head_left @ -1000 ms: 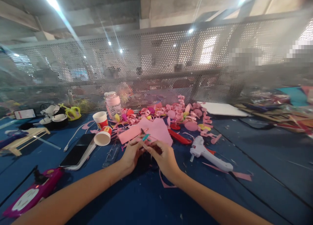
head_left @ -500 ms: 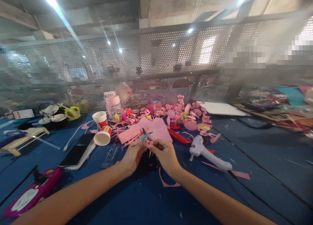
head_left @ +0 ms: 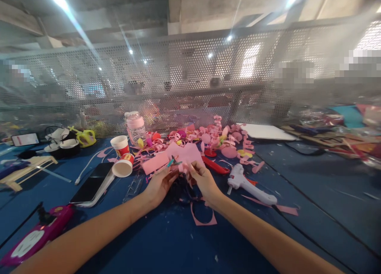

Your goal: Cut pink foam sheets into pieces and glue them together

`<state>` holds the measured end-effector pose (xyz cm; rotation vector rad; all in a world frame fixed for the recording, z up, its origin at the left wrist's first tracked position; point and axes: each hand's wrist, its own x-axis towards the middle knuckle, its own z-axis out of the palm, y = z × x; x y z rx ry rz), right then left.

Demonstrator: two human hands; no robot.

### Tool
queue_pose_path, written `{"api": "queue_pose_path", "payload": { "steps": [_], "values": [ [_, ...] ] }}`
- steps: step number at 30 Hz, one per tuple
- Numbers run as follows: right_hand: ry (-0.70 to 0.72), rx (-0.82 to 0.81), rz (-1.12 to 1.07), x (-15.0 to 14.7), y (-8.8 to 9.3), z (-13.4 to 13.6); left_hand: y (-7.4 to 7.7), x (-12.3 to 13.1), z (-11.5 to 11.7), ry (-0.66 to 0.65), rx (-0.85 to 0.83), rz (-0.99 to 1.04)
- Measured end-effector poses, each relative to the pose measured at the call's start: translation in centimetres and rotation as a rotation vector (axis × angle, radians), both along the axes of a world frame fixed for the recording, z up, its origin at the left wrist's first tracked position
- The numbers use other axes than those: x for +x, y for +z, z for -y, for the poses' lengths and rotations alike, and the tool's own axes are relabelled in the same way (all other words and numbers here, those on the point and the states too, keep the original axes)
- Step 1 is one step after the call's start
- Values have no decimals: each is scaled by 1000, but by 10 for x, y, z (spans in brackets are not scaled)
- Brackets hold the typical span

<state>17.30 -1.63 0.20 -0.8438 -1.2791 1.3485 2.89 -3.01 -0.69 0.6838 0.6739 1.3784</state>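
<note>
**Bench finding: both hands together on a dark bundle at centre**

Your blue table (head_left: 297,210) fills the lower view, backed by a perforated screen (head_left: 190,75). A heap of pink scraps (head_left: 226,139) lies along the far middle of the table, with a pink sheet (head_left: 190,153) just in front of it. A phone (head_left: 92,182) lies face up to your left and a white glue gun (head_left: 250,184) lies to your right, both clear of your hands. Two paper cups sit left of the sheet, one upright (head_left: 120,144) and one tipped on its side (head_left: 122,167).

Your left hand (head_left: 157,183) and right hand (head_left: 204,182) are close together, with the dark bundle (head_left: 180,190) resting on the table between them, just before the sheet. Your right hand's fingers are curled shut on the bundle's upper edge. Your left fingers lie against its other side; I cannot tell whether they grip it. A small teal-tipped tool (head_left: 170,162) shows just above your left fingertips; whether it is held cannot be told. A curved pink strip (head_left: 202,220) lies by your right wrist.
</note>
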Motion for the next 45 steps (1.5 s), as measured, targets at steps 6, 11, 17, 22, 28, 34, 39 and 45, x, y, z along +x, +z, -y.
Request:
{"api": "queue_pose_path", "payload": {
  "steps": [6, 11, 17, 22, 28, 34, 39, 45],
  "values": [
    [-31, -64, -140, 6, 5, 9, -2, 3, 3, 34, -13, -115],
    [-71, -46, -86, 14, 5, 14, -1, 4, 10, 78, 87, -357],
    [-65, 138, 52, 12, 1, 19, 2, 5, 19, 56, 310, -694],
    [-122, 263, 195, 8, -1, 26, 1, 6, 19, -27, 390, -1000],
    [-160, 321, 256, 6, -3, 30, 4, 7, 21, -95, 477, -1024],
    [-213, 343, 287, 2, 1, 35, 3, 7, 19, -150, 460, -949],
    [-261, 346, 264, 1, 1, 34, -1, 5, 17, -143, 386, -800],
    [-282, 462, 361, 4, 1, 34, -4, 4, 20, -118, 285, -704]
  ]
}}
